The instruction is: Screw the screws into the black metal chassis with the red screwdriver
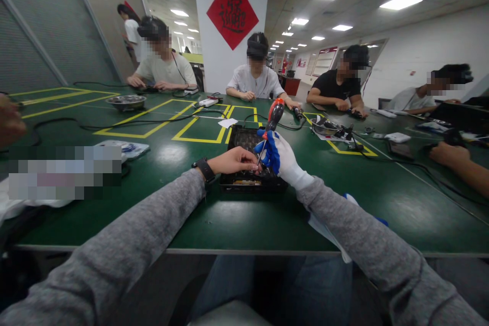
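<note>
My right hand [281, 159], in a white glove with blue-coated fingers, grips a screwdriver [275, 115] with a red and black handle. The screwdriver is tilted, its shaft running down into an opened black device casing [244, 190] on the table. Over the casing is my bare left hand [236, 160], with a dark watch on the wrist. Its thumb and fingers are pinched together close to the screwdriver's tip; whatever they hold there is too small to name. Both hands hide much of the casing's inside, though a brownish strip shows near its front wall.
The green table [237, 224] has yellow tape outlines. Metal bowls [127, 102] [324, 126] stand farther off, among black cables [168, 122]. A white paper scrap [228, 123] lies behind the casing. A blue-and-white glove [353, 199] lies by my right forearm. Several people sit around the table.
</note>
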`<state>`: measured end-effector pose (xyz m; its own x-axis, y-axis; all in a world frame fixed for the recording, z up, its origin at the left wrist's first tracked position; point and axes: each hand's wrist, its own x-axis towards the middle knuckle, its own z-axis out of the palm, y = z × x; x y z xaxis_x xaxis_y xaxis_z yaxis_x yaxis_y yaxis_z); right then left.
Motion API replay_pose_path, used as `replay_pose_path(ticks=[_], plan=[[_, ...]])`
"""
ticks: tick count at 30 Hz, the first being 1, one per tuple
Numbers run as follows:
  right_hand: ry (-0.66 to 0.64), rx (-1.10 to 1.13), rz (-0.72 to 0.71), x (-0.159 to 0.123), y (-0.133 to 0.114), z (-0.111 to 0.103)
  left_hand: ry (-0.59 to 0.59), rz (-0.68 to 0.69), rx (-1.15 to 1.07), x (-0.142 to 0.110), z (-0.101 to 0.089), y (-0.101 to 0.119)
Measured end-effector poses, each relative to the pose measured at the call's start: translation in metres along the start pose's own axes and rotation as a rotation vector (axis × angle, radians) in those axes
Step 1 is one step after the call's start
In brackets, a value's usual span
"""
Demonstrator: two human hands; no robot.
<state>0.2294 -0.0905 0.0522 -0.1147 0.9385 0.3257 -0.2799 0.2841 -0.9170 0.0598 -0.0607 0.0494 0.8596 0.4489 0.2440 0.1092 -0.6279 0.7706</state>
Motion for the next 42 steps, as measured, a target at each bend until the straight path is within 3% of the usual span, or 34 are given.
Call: replay_pose_path(ticks=[6,13,19,29,36,42], plan=[[0.009,-0.026,-0.027,-0.0025,-0.0027,0.0036,0.101,-0.063,-0.003,0.0002,0.0020,-0.0071],[-0.009,-0.002,0.010,-0.0004,-0.0007,0.0005,0.017,-0.006,-0.036,-0.0007,0.0004,-0.0011],[0.003,-0.016,-0.032,-0.0022,-0.0006,0.0011,0.092,-0.047,0.023,0.0010,0.0023,-0.0045],[-0.002,-0.002,-0.027,-0.0021,-0.0013,-0.0001,0.015,0.029,0.028,0.0001,0.0001,0.0002],[0.020,-0.007,-0.057,-0.0027,-0.0007,0.0015,0.098,-0.012,0.056,0.0015,0.0018,-0.0032],[0.024,-0.025,-0.031,-0.0037,-0.0040,0.0020,0.079,-0.002,0.067,0.0006,0.0019,-0.0009]])
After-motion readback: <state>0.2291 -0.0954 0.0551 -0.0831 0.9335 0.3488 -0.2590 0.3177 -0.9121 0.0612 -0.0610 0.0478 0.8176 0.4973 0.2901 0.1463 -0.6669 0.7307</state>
